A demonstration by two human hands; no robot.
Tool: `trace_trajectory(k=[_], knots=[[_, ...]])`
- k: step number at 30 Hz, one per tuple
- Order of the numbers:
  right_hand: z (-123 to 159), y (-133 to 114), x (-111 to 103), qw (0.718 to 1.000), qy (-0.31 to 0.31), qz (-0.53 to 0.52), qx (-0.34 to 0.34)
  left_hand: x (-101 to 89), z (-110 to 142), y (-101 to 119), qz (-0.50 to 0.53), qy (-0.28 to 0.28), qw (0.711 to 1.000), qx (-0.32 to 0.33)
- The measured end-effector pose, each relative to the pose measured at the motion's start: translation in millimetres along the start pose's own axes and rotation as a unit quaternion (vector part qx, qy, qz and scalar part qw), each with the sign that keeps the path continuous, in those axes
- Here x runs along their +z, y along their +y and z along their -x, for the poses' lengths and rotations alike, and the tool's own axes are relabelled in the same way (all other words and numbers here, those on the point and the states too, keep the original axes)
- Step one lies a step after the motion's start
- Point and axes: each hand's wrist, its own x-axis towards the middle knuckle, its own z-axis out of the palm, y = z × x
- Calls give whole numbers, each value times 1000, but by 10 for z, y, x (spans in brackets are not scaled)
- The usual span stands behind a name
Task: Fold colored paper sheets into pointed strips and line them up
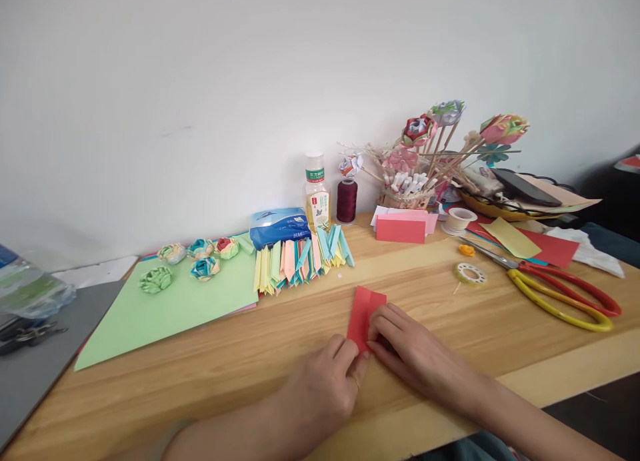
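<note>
Left hand [336, 374] pinches lower left edge of creased red paper [359, 314]; right hand [407, 344] grips its right side, over wood table [250, 354]. Behind: row of folded paper pieces [287, 262], blue tissue pack [280, 228], bottle [319, 198], maroon thread spool [347, 201]. Five paper flowers [156, 280] on green sheet [165, 321], left. Right side: tape roll [461, 279], scissors [510, 264] with one red, one yellow handle. Stemmed paper flowers [419, 130] at back right.

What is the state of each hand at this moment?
Left hand: closed, holding the near end of the red paper.
Right hand: closed, holding the red paper's right side.
</note>
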Motion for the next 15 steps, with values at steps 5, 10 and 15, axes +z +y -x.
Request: trace_trajectory(k=[5,10,15], knots=[[-3,5,-27,1000,-2,13,-7,-70,24,-17,-18,-28,999,40],[45,11,-111,998,-15,-6,-56,-125,49,-46,7,-57,997,48],[112,3,-68,999,4,-45,19,-127,52,-43,4,-80,996,51]])
